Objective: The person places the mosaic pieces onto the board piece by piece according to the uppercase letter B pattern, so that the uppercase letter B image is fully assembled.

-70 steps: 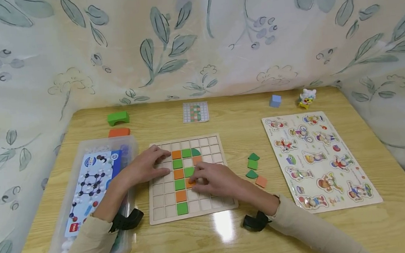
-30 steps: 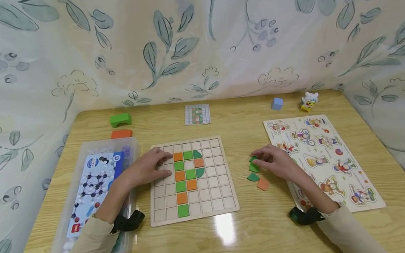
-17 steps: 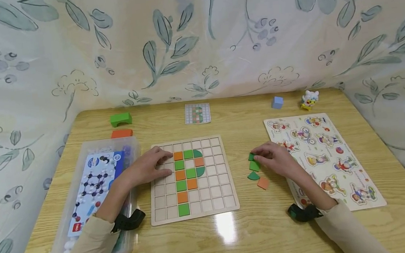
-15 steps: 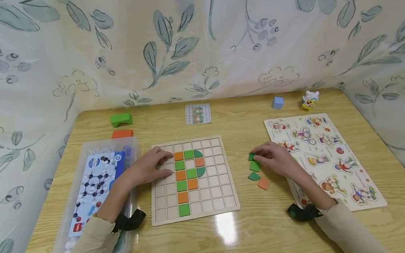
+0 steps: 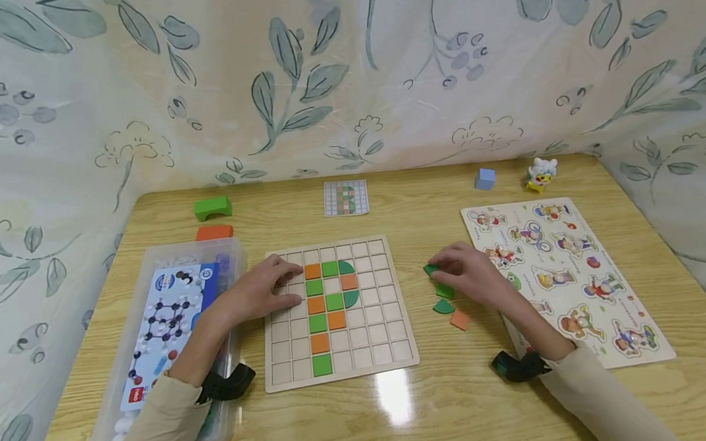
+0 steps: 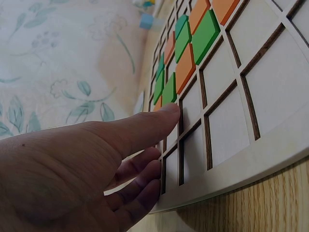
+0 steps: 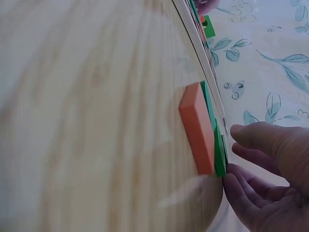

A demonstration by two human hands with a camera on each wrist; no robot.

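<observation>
In the head view a light wooden grid board (image 5: 376, 336) holds orange and green tiles in its cells. My left hand (image 5: 260, 289) rests at the board's left side, thumb and fingers spread apart over the left cells; the left wrist view shows the thumb tip near a green tile (image 6: 169, 89). Right of the board, my right hand (image 5: 471, 273) pinches a green quarter-circle tile (image 5: 429, 270) at its fingertips, partly covered. Close below lie a green square tile (image 5: 444, 292), another green quarter-circle tile (image 5: 443, 306) and an orange square tile (image 5: 459, 320).
A clear plastic box (image 5: 230, 343) stands left under my left forearm. Behind it are orange (image 5: 214, 232) and green (image 5: 213, 208) blocks. A printed pattern card (image 5: 345, 198), a blue cube (image 5: 484, 179) and a small figurine (image 5: 541, 174) stand at the back. A picture puzzle board (image 5: 588, 312) lies right.
My right hand went from the board to the loose tiles, leaving a green quarter-circle tile in the grid. It has just shifted another quarter-circle tile slightly left. My left hand stays put.
</observation>
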